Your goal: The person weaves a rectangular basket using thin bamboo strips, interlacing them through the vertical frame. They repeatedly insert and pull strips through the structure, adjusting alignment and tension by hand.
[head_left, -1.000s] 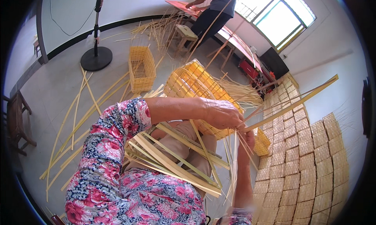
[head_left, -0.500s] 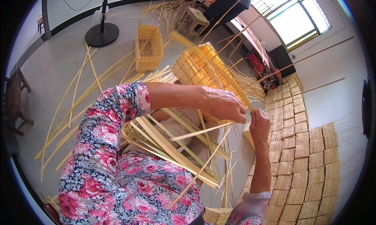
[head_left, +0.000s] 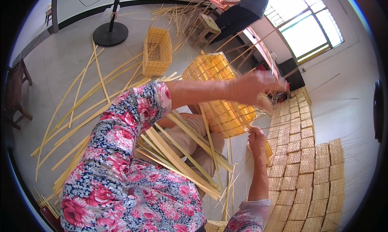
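I think I am in the middle of weaving, working at the corner of the yellow basket (head_left: 226,114), which leans just beyond my right hand (head_left: 258,140) and up to its left, in front of my knees. The fingers of that hand are pinched together, and a thin strip (head_left: 248,125) from the basket's corner seems to go in between them, though it is too tiny to be really sure. My right arm comes up from below, nearly straight, with the wrist under the pinch. My left hand (head_left: 264,88) is above the pinch and farther out, with its arm stretched across over the basket. It is all blurry, so I can't tell if it is open or holding anything, or if it touches the basket. My guess is that the next move needs the right pinch to stay snug, so the corner doesn't come loose, and the left hand to take care not to snap the thin bits. The flat strips (head_left: 178,161) lie across my lap, down and left of my pinch, and the other basket (head_left: 157,56) sits on the floor, far up and left.
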A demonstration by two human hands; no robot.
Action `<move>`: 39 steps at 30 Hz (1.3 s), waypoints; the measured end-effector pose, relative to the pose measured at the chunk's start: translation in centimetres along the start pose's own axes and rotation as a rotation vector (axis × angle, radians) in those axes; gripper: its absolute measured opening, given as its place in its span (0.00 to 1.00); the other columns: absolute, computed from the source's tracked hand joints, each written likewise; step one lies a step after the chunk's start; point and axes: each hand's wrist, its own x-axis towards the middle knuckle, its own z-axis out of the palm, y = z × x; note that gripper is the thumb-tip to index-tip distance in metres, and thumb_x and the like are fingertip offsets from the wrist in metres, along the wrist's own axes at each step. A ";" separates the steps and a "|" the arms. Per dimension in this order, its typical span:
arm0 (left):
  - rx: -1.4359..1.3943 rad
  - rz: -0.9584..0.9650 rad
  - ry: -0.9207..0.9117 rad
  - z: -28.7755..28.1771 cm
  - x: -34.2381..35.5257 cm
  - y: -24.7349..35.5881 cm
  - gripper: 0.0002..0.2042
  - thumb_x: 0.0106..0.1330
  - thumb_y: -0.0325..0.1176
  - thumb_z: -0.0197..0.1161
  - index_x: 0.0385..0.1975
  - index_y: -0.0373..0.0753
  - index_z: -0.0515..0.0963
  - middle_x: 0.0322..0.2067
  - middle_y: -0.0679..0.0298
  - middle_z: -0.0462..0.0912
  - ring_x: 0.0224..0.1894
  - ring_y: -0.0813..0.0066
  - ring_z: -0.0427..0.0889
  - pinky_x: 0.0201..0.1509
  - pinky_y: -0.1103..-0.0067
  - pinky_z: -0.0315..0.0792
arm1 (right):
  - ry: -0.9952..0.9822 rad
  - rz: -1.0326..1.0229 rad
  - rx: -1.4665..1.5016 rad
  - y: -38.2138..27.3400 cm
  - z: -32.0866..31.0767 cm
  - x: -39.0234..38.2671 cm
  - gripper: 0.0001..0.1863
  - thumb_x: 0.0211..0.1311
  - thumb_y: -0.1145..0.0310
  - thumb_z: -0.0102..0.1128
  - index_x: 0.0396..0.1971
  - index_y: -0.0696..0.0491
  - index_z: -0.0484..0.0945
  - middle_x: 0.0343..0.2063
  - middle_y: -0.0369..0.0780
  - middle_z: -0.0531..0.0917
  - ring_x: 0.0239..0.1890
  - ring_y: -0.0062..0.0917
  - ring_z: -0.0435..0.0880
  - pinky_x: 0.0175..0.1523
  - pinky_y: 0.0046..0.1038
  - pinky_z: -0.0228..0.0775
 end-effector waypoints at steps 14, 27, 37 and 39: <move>0.520 -0.206 -0.214 -3.5 -11.6 -3.1 0.30 0.58 0.27 0.69 0.63 0.43 0.71 0.60 0.58 0.73 0.59 0.57 0.75 0.64 0.66 0.70 | 0.413 0.388 0.942 2.7 5.1 -2.7 0.09 0.72 0.68 0.61 0.44 0.58 0.81 0.34 0.37 0.85 0.34 0.19 0.85 0.43 0.23 0.83; 0.744 -0.355 -0.314 0.1 -15.0 -5.9 0.34 0.55 0.25 0.62 0.67 0.51 0.70 0.64 0.55 0.69 0.54 0.57 0.75 0.54 0.63 0.75 | 0.426 0.398 1.065 2.7 6.1 -2.3 0.09 0.75 0.69 0.57 0.47 0.57 0.78 0.37 0.37 0.82 0.39 0.20 0.83 0.47 0.25 0.81; 0.660 -0.431 -0.354 0.0 -16.6 -3.9 0.36 0.58 0.28 0.64 0.71 0.49 0.65 0.66 0.50 0.65 0.55 0.55 0.74 0.57 0.64 0.73 | 0.416 0.380 1.097 3.7 5.9 -2.6 0.04 0.76 0.70 0.54 0.44 0.53 0.74 0.37 0.36 0.80 0.38 0.19 0.81 0.46 0.25 0.80; 0.671 -0.418 -0.346 -0.1 -16.6 -4.0 0.35 0.59 0.30 0.64 0.71 0.49 0.65 0.66 0.48 0.65 0.54 0.55 0.75 0.56 0.64 0.74 | 0.408 0.369 1.104 3.6 5.8 -2.5 0.03 0.76 0.70 0.54 0.43 0.52 0.74 0.37 0.36 0.80 0.37 0.19 0.82 0.46 0.25 0.80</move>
